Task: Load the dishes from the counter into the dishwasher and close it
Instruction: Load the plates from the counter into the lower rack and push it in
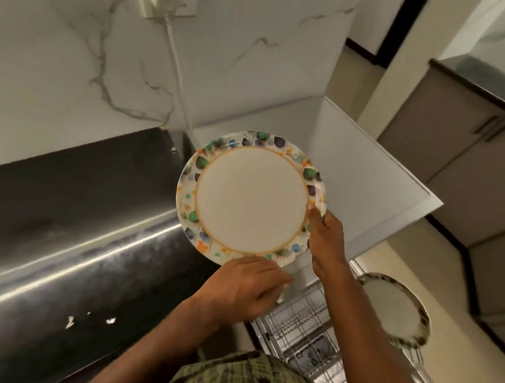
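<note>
Evidently right hand [325, 241] pinched plate [250, 198] at right rim, left hand [243, 289] gripped near edge — dishwasher rack [299, 317] lay directly below-right.

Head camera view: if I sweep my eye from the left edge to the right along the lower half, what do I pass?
Dark counter → left hand at the near rim of the floral plate → right hand gripping that plate's right rim → second plate standing in the wire dishwasher rack.
</note>
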`<action>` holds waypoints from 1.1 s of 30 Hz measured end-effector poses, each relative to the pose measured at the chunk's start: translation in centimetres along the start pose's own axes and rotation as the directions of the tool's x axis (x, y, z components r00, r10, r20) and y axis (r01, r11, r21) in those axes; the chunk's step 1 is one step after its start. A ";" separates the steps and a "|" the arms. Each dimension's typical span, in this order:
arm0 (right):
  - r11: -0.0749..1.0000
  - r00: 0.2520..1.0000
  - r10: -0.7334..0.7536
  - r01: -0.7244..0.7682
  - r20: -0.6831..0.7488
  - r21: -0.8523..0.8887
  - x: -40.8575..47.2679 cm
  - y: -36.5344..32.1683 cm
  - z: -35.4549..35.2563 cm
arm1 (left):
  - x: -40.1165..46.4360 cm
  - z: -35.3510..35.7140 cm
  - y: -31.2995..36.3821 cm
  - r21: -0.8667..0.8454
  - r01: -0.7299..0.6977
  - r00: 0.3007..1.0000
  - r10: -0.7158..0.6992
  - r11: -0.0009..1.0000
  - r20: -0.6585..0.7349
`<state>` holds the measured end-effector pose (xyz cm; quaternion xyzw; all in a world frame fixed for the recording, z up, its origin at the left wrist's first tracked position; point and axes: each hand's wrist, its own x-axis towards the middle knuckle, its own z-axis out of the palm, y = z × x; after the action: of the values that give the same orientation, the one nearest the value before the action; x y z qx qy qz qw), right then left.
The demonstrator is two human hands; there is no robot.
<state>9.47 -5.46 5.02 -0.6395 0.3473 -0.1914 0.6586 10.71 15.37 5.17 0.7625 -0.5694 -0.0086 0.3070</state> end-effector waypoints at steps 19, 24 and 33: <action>0.984 0.653 0.180 -0.111 -0.736 0.143 -0.1 4.3 -29.1 | 17.4 16.2 1.1 0.402 0.010 0.723 -0.284 0.916 0.630; 0.974 0.559 0.225 -0.152 -0.798 0.168 -3.0 5.7 -35.5 | 20.5 18.6 2.4 0.524 0.024 0.669 -0.403 0.852 0.625; 0.827 0.660 0.095 -0.469 -0.746 -0.310 -2.9 12.3 -42.2 | 25.0 21.5 4.1 0.585 0.232 0.551 -0.601 0.777 0.579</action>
<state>-24.52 -32.04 -3.85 -0.5946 0.7048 -0.2193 0.3188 8.15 -17.02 -1.91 0.8544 -0.4245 -0.2622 -0.1451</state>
